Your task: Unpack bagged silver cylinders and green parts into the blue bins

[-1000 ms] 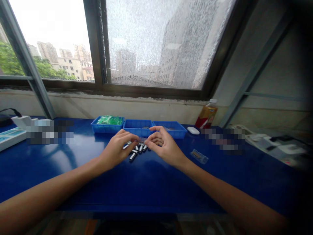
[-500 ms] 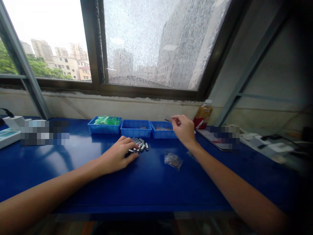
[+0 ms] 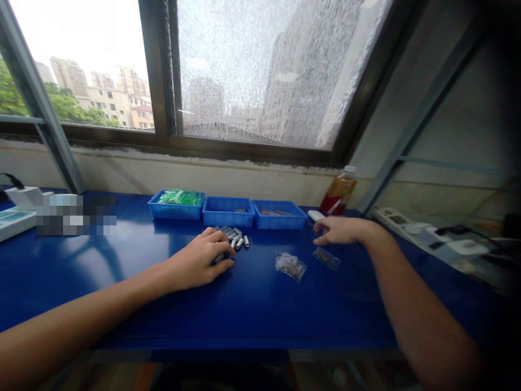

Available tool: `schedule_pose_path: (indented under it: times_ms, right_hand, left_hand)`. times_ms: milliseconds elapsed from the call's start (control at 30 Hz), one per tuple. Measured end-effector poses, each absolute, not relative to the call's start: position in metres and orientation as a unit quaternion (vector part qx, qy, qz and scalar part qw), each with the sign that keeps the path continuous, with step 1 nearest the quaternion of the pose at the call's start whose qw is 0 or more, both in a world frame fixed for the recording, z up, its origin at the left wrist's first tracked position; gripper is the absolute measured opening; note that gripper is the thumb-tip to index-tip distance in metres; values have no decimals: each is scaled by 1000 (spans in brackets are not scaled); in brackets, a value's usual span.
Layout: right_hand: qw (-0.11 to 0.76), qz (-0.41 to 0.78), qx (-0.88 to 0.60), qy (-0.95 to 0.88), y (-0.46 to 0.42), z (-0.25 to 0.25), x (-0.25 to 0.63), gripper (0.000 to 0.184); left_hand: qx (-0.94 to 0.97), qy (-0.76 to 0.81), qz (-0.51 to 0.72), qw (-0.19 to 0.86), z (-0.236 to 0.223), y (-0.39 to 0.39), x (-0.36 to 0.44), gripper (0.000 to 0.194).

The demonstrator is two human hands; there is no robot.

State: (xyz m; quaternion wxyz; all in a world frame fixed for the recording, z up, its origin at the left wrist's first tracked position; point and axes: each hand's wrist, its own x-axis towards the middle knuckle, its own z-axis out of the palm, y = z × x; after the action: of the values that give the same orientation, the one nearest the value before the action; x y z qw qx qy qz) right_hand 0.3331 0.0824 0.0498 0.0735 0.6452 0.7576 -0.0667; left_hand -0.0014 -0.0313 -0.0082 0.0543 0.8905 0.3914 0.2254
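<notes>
My left hand (image 3: 203,256) rests on the blue table with thumb and fingers apart, curved around a pile of small silver metal pieces (image 3: 239,242). Some pieces are hidden beneath its fingers. Further right, my right hand (image 3: 340,230) hovers over the table with its thumb and forefinger apart and nothing visible between them. Just below its fingertips lies a small clear plastic bag (image 3: 326,259) with thin brownish pieces inside. Another clear bag (image 3: 290,266) with similar contents lies between the two hands.
Along the wall stand a blue tray of green packets (image 3: 177,199), a middle blue tray (image 3: 228,219) with a few small parts, and a right blue tray (image 3: 280,221) with thin pieces. A drink bottle (image 3: 339,190) stands behind my right hand. White power adapters (image 3: 464,247) lie far right.
My right hand has moved right and down from above the right tray. The thin dark piece it pinched no longer shows. My left hand stays at the metal pieces.
</notes>
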Motion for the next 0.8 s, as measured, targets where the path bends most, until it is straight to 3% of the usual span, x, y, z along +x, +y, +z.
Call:
schedule_pose_path:
  times_ms: [133, 367, 567, 800]
  right_hand:
    - [138, -104, 636, 752, 83, 34, 312, 28]
    - [77, -102, 583, 802, 68, 50, 314, 24]
    - [166, -152, 651, 725, 76, 34, 317, 25]
    - [76, -191, 588, 782, 64, 34, 284, 21]
  left_hand:
    - [892, 388, 225, 52, -8, -32, -2, 19]
    - [894, 391, 213, 45, -6, -34, -1, 20]
    - [897, 390, 201, 48, -4, -35, -1, 20]
    - [900, 387, 195, 49, -3, -35, -2, 20]
